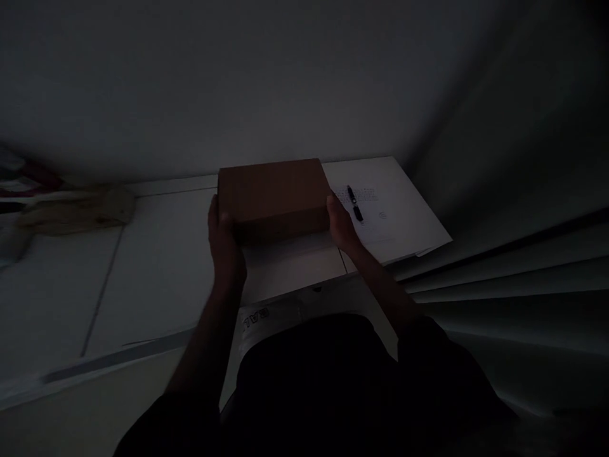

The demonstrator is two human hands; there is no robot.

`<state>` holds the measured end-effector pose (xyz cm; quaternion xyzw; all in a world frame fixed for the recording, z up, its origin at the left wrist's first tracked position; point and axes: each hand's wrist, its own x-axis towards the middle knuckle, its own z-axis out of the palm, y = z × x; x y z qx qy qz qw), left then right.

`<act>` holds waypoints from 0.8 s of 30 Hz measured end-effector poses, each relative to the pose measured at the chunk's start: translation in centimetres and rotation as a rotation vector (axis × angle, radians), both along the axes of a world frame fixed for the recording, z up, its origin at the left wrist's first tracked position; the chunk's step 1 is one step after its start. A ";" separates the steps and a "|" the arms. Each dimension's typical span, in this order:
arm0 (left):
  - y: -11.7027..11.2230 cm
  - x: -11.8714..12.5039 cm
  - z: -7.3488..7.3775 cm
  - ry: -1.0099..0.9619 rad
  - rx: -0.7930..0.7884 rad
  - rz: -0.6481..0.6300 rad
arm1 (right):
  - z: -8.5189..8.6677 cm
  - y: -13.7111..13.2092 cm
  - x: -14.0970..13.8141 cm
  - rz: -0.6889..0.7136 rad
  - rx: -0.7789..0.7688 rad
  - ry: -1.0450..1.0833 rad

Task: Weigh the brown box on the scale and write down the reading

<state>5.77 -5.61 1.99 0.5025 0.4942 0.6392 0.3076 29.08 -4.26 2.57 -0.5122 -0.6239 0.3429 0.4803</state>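
Observation:
A closed brown cardboard box stands on a white table against the wall. My left hand grips its left end, thumb up on the top edge. My right hand presses against its right end, fingers wrapped on the side. The box sits between both palms. The scene is dim.
Right of the box lies a printed sheet of paper with a black pen on it. A pale cloth-like bundle and blurred items lie at the far left. A white bag with lettering hangs below the table edge.

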 end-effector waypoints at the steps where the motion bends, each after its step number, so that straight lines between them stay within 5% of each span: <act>1: -0.2 0.0 0.2 -0.006 -0.006 0.002 | 0.1 0.0 0.0 0.011 0.000 0.008; 7: -0.3 -1.3 0.1 0.049 -0.050 0.011 | 0.6 0.7 1.6 0.048 0.020 -0.036; 13: -1.8 -1.4 2.6 0.125 0.531 0.225 | 4.8 0.2 4.0 -0.166 0.346 0.049; 15: -3.2 -0.6 3.9 0.154 0.596 0.184 | 6.4 -0.9 3.7 -0.175 0.442 0.098; 17: -4.6 0.4 5.1 0.310 0.606 -0.009 | 7.2 -2.3 2.8 -0.097 0.509 0.125; 22: -7.3 3.2 6.3 0.571 0.618 -1.008 | 6.3 -4.6 -0.6 0.598 0.468 -0.008; 24: -8.1 4.6 5.8 0.691 0.577 -1.137 | 5.6 -4.8 -1.8 0.839 0.370 0.003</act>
